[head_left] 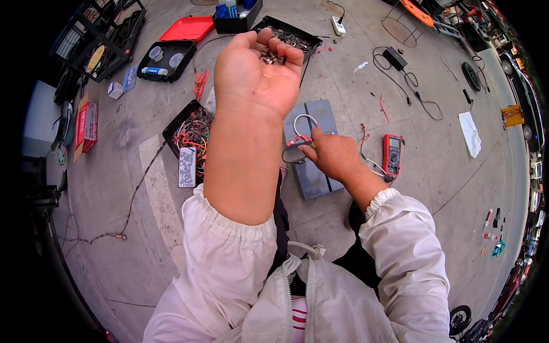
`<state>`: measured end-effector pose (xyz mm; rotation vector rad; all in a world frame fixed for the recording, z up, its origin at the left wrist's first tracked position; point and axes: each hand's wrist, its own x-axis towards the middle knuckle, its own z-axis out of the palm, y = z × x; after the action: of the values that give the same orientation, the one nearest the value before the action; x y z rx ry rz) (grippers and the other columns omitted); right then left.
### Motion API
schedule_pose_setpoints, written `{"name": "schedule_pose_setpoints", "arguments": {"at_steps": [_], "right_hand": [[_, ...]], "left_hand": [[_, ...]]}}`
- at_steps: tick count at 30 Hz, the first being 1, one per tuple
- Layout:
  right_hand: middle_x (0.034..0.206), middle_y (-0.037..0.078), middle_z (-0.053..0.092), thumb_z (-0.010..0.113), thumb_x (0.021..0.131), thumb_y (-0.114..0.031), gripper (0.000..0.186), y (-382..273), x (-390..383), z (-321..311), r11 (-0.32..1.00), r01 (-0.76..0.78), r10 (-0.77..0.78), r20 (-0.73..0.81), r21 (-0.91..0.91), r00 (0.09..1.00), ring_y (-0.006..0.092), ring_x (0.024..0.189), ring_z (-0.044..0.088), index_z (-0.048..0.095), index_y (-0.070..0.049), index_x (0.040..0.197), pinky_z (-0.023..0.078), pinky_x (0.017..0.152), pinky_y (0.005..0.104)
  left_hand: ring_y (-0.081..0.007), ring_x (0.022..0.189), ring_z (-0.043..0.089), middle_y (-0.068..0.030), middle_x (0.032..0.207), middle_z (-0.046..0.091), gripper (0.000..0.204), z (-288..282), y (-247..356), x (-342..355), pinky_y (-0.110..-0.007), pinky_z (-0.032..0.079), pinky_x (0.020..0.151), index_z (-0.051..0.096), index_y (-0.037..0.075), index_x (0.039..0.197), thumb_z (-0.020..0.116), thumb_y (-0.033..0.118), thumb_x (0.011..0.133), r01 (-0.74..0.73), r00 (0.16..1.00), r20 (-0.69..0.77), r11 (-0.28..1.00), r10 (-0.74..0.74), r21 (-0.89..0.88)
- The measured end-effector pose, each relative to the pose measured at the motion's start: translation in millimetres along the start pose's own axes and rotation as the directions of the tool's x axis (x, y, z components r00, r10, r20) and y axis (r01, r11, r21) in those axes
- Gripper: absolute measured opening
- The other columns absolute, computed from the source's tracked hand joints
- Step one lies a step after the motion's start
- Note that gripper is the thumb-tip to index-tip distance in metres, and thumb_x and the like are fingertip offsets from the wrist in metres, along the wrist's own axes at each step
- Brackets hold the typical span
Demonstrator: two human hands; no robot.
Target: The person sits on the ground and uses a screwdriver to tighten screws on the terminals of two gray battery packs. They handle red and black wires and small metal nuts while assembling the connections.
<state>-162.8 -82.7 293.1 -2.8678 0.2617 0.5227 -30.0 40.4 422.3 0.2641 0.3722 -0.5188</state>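
My left hand (257, 77) is raised palm up, its fingers curled over several small metal fasteners (271, 57). They look like nuts or bolts; the fingers partly cover them. Below it to the right lies a grey rectangular battery-like block (320, 177) with dark bands across it. A loop of white cable (303, 118) with red-sleeved ends rests on its top. My right hand (336, 153) is closed over the block beside these cable ends. A bit of yellow shows at its fingers, but what it grips is mostly hidden.
A red multimeter (392, 154) lies right of the block. A black tray of wires (184, 121), with a grey patterned case (187, 167) against it, sits left. A tray of metal hardware (291, 39) stands beyond my left hand. A black adapter (394, 58) and white cloth (469, 134) lie right.
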Motion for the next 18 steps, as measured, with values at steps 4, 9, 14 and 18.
{"name": "schedule_pose_setpoints", "arguments": {"at_steps": [4,9,14,18], "right_hand": [[0.091,0.02,0.066,0.059,0.086,-0.03,0.03,4,-7,6,0.99,0.139,-0.128,-0.257,0.028,0.958,0.0373,0.078,0.067,0.05,-0.006,0.103,0.053,0.064,0.0461],[0.086,0.019,0.068,0.06,0.087,-0.034,0.033,-2,0,1,1.0,0.013,-0.012,-0.065,0.011,0.998,0.0379,0.077,0.067,0.051,-0.006,0.102,0.053,0.065,0.0465],[0.078,0.018,0.068,0.06,0.088,-0.042,0.038,6,-5,8,0.983,0.164,-0.131,-0.318,0.079,0.939,0.038,0.073,0.067,0.052,-0.006,0.099,0.053,0.064,0.0464],[0.08,0.017,0.067,0.063,0.085,-0.042,0.041,3,2,6,0.999,0.039,-0.039,-0.126,-0.004,0.991,0.0381,0.073,0.067,0.052,-0.005,0.099,0.052,0.065,0.0477]], "left_hand": [[-0.0209,0.075,0.048,-0.0119,0.089,0.05,0.017,1,3,0,-0.033,0.047,0.069,0.049,-0.004,0.101,0.045,0.012,0.097,0.005,1.0,0.016,1.0,-0.006,0.004],[-0.0209,0.075,0.048,-0.0118,0.088,0.049,0.018,-1,4,1,-0.033,0.047,0.069,0.049,-0.004,0.101,0.045,0.013,0.097,0.009,1.0,0.022,1.0,-0.01,0.01],[-0.0208,0.075,0.048,-0.0115,0.087,0.049,0.018,1,4,-1,-0.033,0.047,0.069,0.05,-0.004,0.1,0.045,0.013,0.097,0.014,1.0,0.025,1.0,-0.014,0.009],[-0.0207,0.075,0.048,-0.0116,0.087,0.049,0.018,0,4,-1,-0.033,0.048,0.069,0.05,-0.004,0.099,0.045,0.012,0.097,0.011,1.0,0.015,1.0,-0.011,0.013]]}}
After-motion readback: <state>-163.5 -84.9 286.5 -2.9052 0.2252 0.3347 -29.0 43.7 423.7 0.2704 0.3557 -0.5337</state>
